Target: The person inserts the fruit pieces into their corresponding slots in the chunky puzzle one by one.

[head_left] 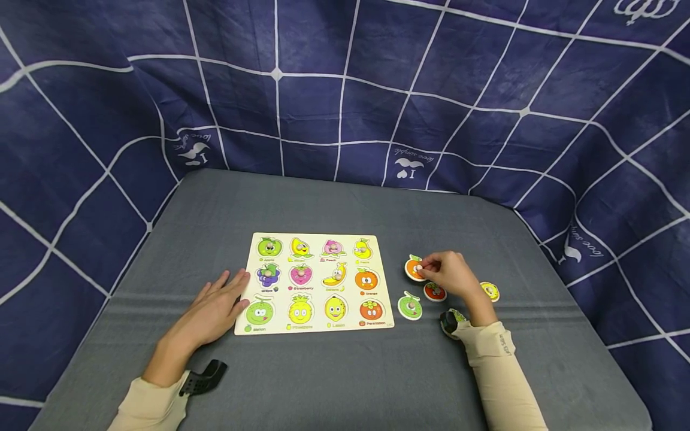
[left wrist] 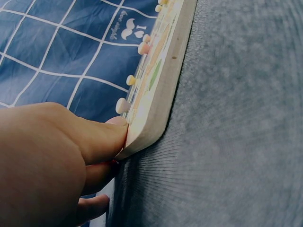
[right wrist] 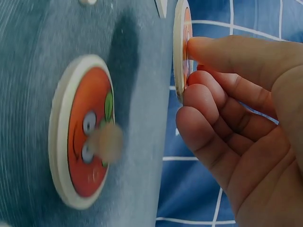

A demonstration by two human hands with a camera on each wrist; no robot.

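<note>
A cream fruit puzzle board [head_left: 318,329] lies on the table, with small knobs standing up from some of its fruits. My left hand [head_left: 212,311] rests at the board's left side, fingers extended; in the left wrist view its thumb [left wrist: 106,137] touches the board's corner. To the right of the board, my right hand [head_left: 451,274] pinches an orange puzzle piece [head_left: 412,269] between thumb and fingers. In the right wrist view that piece [right wrist: 180,52] appears raised off the table. Close by lie a red persimmon piece [head_left: 434,292] and a green melon piece [head_left: 410,306].
A yellow lemon piece [head_left: 490,291] lies right of my right wrist. Another green piece [head_left: 458,315] is partly hidden by the wrist and its black strap. Grey cloth covers the table [head_left: 334,383]; a blue gridded curtain [head_left: 323,108] hangs behind and at both sides.
</note>
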